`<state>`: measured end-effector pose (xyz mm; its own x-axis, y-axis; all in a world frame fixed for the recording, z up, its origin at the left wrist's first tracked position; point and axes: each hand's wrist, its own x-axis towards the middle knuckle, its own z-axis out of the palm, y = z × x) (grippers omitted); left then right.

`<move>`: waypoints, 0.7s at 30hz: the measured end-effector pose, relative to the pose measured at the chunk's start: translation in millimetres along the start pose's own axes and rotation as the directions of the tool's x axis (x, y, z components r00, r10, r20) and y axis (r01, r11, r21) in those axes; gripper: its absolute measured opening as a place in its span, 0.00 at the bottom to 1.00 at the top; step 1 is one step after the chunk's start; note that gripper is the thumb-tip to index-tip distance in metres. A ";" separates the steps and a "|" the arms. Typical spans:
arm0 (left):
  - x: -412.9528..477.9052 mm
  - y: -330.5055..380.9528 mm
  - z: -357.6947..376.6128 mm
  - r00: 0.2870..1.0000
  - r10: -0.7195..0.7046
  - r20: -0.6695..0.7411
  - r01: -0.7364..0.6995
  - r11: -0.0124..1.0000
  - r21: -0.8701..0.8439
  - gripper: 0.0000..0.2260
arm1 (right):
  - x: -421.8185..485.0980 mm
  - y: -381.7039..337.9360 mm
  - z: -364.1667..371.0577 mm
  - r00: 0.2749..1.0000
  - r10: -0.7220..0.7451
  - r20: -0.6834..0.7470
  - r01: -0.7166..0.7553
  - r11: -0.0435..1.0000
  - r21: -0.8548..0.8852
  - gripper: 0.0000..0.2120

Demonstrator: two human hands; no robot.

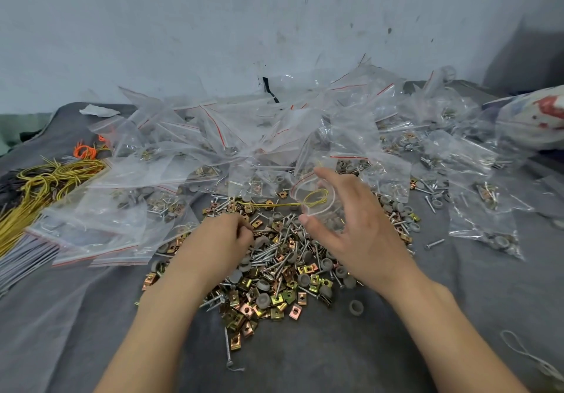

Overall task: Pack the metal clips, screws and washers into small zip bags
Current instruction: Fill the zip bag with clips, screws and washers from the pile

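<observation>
The small zip bag (317, 209) I am filling hangs just above the far edge of the loose pile (274, 273), its mouth pulled into an open loop. It is thin, limp film, nearly weightless and slick, so I judge it must be taken at the stiffer zip strip, not the body, or it will collapse shut. My right hand (357, 227) does that: thumb and forefinger are spread wide and pinch the rim on opposite sides. A yellow wire (314, 198) loops at the mouth.

My left hand (225, 233) rests on the pile, fingers curled and bunched together. Whether they grip a piece I cannot tell.

The screws (268, 255) are thin, pointed and prone to roll; their tips could pierce the film. The clips (294, 311) are flat, hard and sharp-edged, best pinched by the edges. The grey washers (355, 306) look softer and chunkier.

Filled bags (171, 160) heap behind, all on the grey cloth (305, 356) covering the surface.
</observation>
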<state>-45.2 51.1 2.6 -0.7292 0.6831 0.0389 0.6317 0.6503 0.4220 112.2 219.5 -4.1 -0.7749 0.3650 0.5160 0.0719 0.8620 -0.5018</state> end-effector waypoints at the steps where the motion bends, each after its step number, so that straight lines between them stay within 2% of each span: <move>1: 0.6 -0.6 -0.6 1.000 -0.002 -0.017 0.001 1.000 -0.019 0.09 | 0.1 -1.0 -0.1 1.000 0.004 0.007 -0.004 1.000 0.004 0.30; 5: 1.3 3.5 -5.3 0.991 0.036 -0.131 -0.060 0.980 -0.189 0.09 | -0.2 -3.7 1.9 1.000 0.001 0.023 -0.001 1.000 0.001 0.32; 8: -0.6 18.8 -12.4 0.964 0.074 -0.254 -0.176 0.897 -0.406 0.07 | -0.1 -3.7 3.6 0.999 0.000 0.035 0.000 1.000 -0.006 0.33; 11: -4.2 38.7 -20.8 0.932 0.115 -0.342 -0.287 0.812 -0.508 0.06 | 0.3 -3.6 4.5 1.000 -0.003 0.030 0.003 1.000 -0.008 0.34; 14: -8.9 52.5 -23.8 0.922 0.164 -0.350 -0.340 0.775 -0.532 0.06 | 1.1 -4.0 5.0 1.000 -0.005 0.023 0.005 1.000 -0.005 0.34; 21: -13.2 62.6 -17.9 0.906 0.237 -0.351 -0.394 0.776 -0.493 0.08 | 1.2 -8.1 3.8 1.000 -0.009 0.012 0.008 0.999 0.032 0.34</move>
<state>-0.8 76.9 44.7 -0.6035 0.6563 0.4529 0.6473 0.0715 0.7589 108.4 211.6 -2.1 -0.7829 0.3532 0.5121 0.0451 0.8532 -0.5196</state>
